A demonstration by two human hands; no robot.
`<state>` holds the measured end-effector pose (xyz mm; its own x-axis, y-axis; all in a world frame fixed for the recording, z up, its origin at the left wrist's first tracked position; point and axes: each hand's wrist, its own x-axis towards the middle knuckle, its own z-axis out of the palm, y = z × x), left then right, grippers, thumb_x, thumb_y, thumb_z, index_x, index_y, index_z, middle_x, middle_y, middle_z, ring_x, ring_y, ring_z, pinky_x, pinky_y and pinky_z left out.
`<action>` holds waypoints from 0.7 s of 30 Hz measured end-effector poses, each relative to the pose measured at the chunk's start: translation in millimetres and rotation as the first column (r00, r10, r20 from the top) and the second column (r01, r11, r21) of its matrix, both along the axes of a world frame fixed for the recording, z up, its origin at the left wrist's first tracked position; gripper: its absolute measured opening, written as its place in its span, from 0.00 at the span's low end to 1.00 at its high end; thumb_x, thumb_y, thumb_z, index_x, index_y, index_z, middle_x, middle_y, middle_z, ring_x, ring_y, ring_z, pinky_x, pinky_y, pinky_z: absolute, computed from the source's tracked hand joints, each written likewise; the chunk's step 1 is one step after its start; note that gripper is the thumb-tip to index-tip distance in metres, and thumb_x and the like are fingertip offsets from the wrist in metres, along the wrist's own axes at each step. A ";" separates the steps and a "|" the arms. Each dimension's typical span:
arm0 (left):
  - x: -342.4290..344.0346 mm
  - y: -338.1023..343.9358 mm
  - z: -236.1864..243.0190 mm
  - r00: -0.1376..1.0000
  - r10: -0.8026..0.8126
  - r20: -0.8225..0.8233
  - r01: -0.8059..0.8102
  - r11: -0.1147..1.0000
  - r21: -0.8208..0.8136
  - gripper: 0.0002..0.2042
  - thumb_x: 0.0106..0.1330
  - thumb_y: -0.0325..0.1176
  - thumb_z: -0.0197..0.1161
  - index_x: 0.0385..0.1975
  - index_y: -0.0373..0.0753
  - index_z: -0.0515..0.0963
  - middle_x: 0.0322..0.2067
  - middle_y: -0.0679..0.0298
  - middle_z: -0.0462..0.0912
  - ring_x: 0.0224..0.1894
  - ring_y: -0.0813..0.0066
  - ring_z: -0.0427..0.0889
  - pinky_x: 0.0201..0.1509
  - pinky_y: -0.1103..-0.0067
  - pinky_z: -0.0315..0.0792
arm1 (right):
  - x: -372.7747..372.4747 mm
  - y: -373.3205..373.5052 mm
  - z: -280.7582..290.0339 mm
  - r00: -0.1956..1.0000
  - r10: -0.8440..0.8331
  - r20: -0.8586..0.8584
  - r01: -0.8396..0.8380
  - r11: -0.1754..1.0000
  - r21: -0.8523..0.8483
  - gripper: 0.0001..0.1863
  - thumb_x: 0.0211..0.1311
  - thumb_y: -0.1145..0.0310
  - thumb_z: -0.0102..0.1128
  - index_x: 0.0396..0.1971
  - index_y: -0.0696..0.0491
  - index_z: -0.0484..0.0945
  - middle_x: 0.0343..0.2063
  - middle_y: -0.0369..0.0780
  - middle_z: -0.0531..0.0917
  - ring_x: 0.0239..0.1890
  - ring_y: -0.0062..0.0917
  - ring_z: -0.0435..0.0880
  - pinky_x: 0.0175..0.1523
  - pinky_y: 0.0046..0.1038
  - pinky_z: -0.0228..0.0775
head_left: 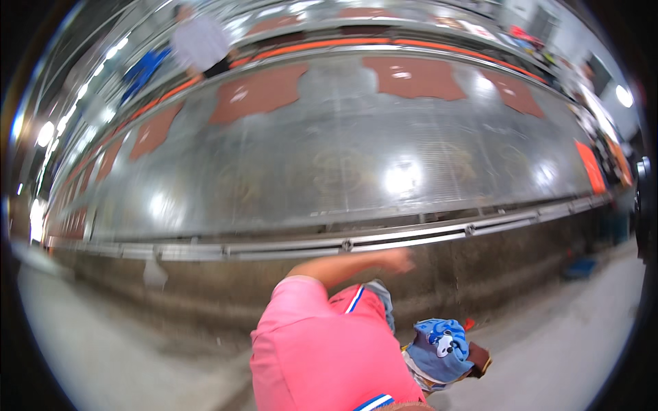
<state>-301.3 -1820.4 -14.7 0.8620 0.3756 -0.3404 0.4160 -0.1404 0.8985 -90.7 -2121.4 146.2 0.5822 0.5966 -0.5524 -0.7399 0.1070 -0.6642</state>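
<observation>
My left forearm reaches out from a pink sleeve and crosses to the right. My left hand [397, 260] is just below the metal rail [411, 234] along the long table's near edge, smeared by motion, so its fingers cannot be made out. Against my right side is a bundle of cloth: a blue piece [442, 349] with a cartoon animal print, with a brown piece [480, 357] beside it. My right hand does not show; the bundle and my shirt hide whatever supports it.
The long grey table [288, 171] curves across the view, with reddish-brown fabric pieces [411, 77] lying flat along its far side. A person [200, 42] in a pale top stands beyond it at left. Other people are at far right. A blue object [581, 267] lies on the floor.
</observation>
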 end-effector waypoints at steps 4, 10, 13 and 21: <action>162.4 176.9 249.8 0.928 0.267 0.260 -0.323 0.924 0.205 0.44 0.66 0.37 0.61 0.71 0.30 0.36 0.25 0.56 0.82 0.23 0.69 0.81 0.26 0.75 0.78 | 113.9 45.4 12.6 0.992 0.128 0.000 -0.128 0.992 0.018 0.13 0.60 0.61 0.57 0.41 0.52 0.76 0.38 0.39 0.83 0.40 0.28 0.83 0.47 0.32 0.77; 315.3 320.5 461.6 0.738 0.658 0.152 -0.562 0.474 0.678 0.32 0.56 0.37 0.70 0.59 0.33 0.63 0.25 0.58 0.82 0.22 0.70 0.81 0.23 0.73 0.77 | 305.9 52.1 25.9 0.992 0.123 -0.006 -0.122 0.990 0.077 0.13 0.60 0.61 0.56 0.40 0.51 0.77 0.37 0.39 0.83 0.40 0.28 0.83 0.47 0.32 0.77; 369.1 323.5 487.2 0.703 0.707 0.078 -0.569 0.493 0.658 0.25 0.54 0.42 0.71 0.48 0.35 0.73 0.26 0.59 0.85 0.26 0.74 0.85 0.30 0.78 0.81 | 380.6 48.0 29.3 0.993 0.112 -0.034 -0.108 0.987 0.117 0.12 0.60 0.61 0.56 0.39 0.51 0.77 0.37 0.39 0.84 0.40 0.28 0.83 0.47 0.32 0.77; 412.5 256.9 507.1 0.764 0.354 0.539 -0.611 0.666 0.429 0.17 0.63 0.42 0.64 0.42 0.33 0.77 0.24 0.62 0.80 0.25 0.76 0.79 0.31 0.78 0.76 | 412.7 23.0 71.2 0.993 -0.097 -0.070 0.108 0.977 0.185 0.12 0.59 0.60 0.56 0.38 0.50 0.78 0.36 0.39 0.84 0.40 0.28 0.83 0.48 0.32 0.77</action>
<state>111.2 -1563.5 492.4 0.5002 0.7786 0.3789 0.2173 -0.5364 0.8155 322.0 -2098.3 217.4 0.6150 0.6317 -0.4719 -0.7563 0.3031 -0.5798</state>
